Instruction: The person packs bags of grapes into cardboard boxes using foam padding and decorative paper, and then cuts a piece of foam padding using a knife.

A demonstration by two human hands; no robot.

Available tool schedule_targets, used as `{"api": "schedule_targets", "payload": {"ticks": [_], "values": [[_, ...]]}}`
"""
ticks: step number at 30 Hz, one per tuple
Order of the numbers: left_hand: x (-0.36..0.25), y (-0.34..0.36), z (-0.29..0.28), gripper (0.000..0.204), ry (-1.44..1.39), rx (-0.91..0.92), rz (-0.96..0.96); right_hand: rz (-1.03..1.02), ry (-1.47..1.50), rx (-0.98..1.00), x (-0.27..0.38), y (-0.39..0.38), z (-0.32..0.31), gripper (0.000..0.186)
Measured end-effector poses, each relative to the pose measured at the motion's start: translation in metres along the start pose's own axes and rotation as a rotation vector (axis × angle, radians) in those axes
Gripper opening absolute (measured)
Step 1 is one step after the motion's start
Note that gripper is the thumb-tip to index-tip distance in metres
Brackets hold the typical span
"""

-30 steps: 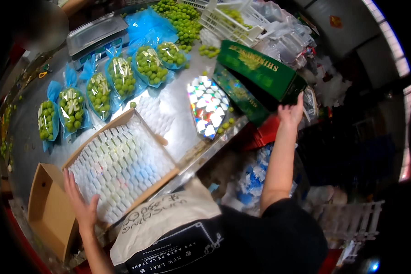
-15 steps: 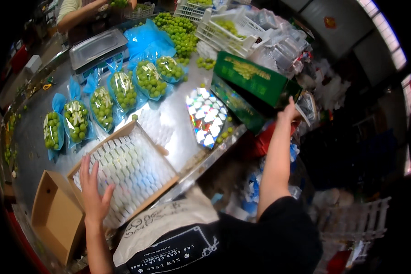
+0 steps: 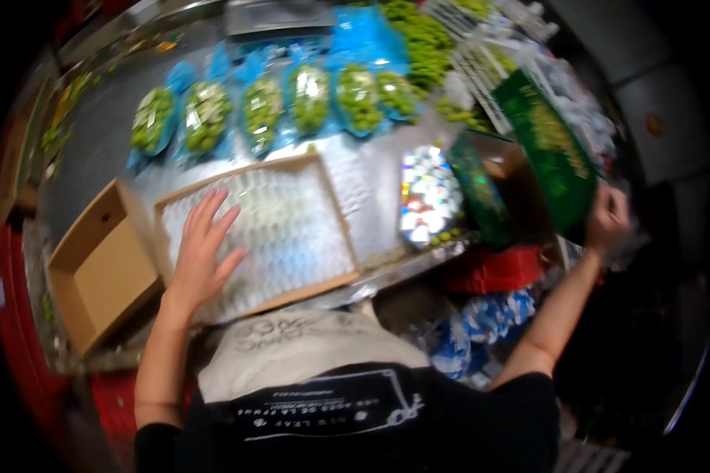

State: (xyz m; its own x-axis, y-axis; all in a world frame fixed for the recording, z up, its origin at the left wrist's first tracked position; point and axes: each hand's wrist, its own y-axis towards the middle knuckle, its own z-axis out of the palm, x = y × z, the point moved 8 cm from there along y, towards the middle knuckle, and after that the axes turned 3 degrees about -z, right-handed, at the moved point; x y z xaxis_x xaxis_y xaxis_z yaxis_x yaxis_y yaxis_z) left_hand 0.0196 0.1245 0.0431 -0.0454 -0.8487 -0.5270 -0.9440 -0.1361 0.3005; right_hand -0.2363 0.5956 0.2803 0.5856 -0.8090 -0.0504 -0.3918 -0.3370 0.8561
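My left hand (image 3: pixel 207 256), fingers spread, rests over the left side of a shallow brown cardboard box (image 3: pixel 341 229) lined with white foam netting (image 3: pixel 272 229). Nothing is held in it. At the far right, my right hand (image 3: pixel 609 217) is curled at the near end of a green printed carton (image 3: pixel 556 150). Its fingertips are blurred and partly hidden, so what they grip cannot be made out. Between the two boxes lies a stack of shiny holographic sheets (image 3: pixel 430 193). An empty brown cardboard tray (image 3: pixel 106 272) stands tilted left of the lined box.
Several blue-backed bags of green grapes (image 3: pixel 308 98) lie in a row behind the lined box. Farther back are a scale (image 3: pixel 280 20), loose grapes (image 3: pixel 418 39) and white crates (image 3: pixel 469 59). A red bin (image 3: pixel 493 268) stands below the table's right edge.
The view has turned, so the table now looks more level. My right hand has gone from extended fingers to curled at the green carton's end. My left hand stays over the lined box.
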Motion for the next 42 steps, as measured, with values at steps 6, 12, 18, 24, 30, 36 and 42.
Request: {"api": "schedule_targets", "payload": {"ticks": [6,12,18,24,30,36,42], "values": [[0.015,0.013,-0.054,0.081,-0.237,-0.197,-0.042,-0.179,-0.027,-0.38,0.055,0.032,-0.121,0.03],[-0.004,0.034,-0.115,0.121,-0.704,-0.467,0.064,0.172,0.717,0.147,0.111,0.051,0.045,0.032],[0.049,-0.05,-0.067,0.083,-1.462,-0.281,-0.428,0.757,1.484,0.752,0.229,-0.038,0.276,0.038],[0.108,-0.102,-0.029,0.048,-1.472,-0.458,-0.674,1.113,1.833,0.942,0.292,-0.143,0.356,0.045],[0.1,-0.117,-0.029,0.046,-1.394,-0.406,-0.809,1.06,1.92,1.197,0.312,-0.158,0.285,0.042],[0.097,-0.128,-0.016,0.054,-1.455,-0.297,-0.866,1.127,1.801,1.271,0.294,-0.178,0.285,0.049],[0.083,-0.122,-0.017,0.063,-1.426,-0.282,-0.89,1.203,1.808,1.099,0.284,-0.2,0.268,0.058]]}}
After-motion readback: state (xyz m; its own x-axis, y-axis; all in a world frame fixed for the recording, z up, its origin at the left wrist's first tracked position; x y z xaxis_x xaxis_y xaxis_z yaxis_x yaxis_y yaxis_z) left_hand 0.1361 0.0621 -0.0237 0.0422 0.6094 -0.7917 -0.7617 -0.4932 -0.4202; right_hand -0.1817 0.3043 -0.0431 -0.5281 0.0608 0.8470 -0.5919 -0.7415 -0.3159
